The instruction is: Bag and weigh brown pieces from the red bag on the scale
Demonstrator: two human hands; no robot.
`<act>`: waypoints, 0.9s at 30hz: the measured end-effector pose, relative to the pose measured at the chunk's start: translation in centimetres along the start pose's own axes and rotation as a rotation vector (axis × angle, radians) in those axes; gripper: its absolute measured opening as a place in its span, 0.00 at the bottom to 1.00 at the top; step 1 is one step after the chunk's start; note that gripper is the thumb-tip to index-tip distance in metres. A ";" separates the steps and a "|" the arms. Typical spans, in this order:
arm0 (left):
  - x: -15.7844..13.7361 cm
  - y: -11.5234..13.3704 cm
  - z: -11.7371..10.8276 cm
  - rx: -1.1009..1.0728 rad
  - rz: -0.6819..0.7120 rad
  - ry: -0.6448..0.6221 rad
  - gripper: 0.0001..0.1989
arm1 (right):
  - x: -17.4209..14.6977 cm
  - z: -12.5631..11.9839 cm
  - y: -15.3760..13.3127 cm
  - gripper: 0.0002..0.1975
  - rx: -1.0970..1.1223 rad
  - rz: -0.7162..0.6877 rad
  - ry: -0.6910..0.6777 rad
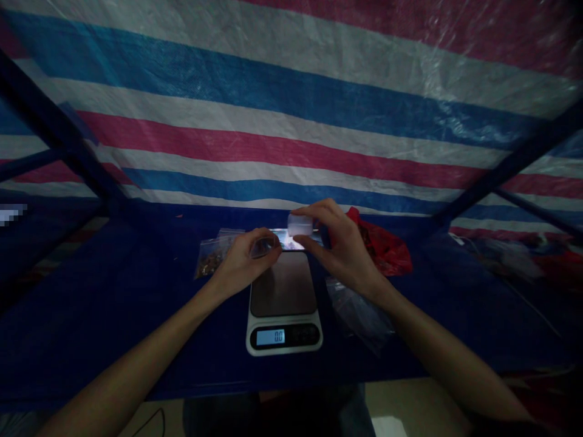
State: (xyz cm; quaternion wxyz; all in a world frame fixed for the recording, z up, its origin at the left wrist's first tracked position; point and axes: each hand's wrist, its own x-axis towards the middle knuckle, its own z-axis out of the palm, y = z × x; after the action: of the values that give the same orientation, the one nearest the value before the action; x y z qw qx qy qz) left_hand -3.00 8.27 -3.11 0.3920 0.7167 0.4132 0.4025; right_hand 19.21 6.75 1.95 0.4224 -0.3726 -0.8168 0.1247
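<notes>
My right hand [344, 246] pinches a small whitish translucent container [299, 226] between thumb and fingers, raised above the far end of the scale. My left hand [250, 258] is curled, thumb and fingers closed around a clear plastic piece [263, 246] whose exact kind I cannot make out. Between and below the hands lies a digital kitchen scale [283, 291], its metal plate bare and its display [270, 337] lit, reading 0.0. Just behind the scale, a bright phone-like screen [285, 238] is partly covered by the hands and the container.
Left of the scale lies a clear zip bag [210, 261] of small brownish pieces. To the right are a red plastic bag [389, 246] and several clear bags [357, 309]. All rest on a blue table [182, 352], with a striped tarp [255, 145] hanging behind.
</notes>
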 end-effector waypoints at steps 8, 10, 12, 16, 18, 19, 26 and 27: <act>0.1 -0.1 -0.1 -0.720 -0.255 -0.134 0.08 | -6.9 -1.8 6.5 0.14 -0.042 0.328 -0.062; 0.0 0.0 0.5 -0.742 -0.276 -0.162 0.09 | -9.0 -1.6 7.9 0.10 -0.074 0.402 -0.096; 0.0 0.0 0.9 -0.734 -0.281 -0.175 0.09 | -10.5 -1.6 8.5 0.08 -0.160 0.437 -0.139; -0.2 0.1 2.3 -0.625 -0.280 -0.150 0.11 | -10.5 -1.9 7.3 0.16 -0.262 0.356 -0.033; -0.2 0.4 3.6 -0.535 -0.281 -0.099 0.13 | -9.2 -1.6 5.7 0.15 -0.158 0.334 0.054; -0.2 0.5 4.4 -0.497 -0.272 -0.079 0.14 | -8.3 -1.3 4.9 0.12 -0.050 0.341 0.057; -1.2 0.7 6.6 -0.293 -0.129 0.038 0.14 | -4.5 3.4 3.0 0.15 0.586 0.400 0.104; -1.4 0.5 6.5 -0.280 -0.128 0.079 0.14 | -4.7 3.9 3.1 0.15 0.630 0.420 0.117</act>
State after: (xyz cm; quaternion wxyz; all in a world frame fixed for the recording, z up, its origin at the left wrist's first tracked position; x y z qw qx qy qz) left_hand 2.46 5.33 -5.43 0.4964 0.6108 0.4131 0.4581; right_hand 19.44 6.04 -4.85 0.5271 -0.3905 -0.6189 0.4320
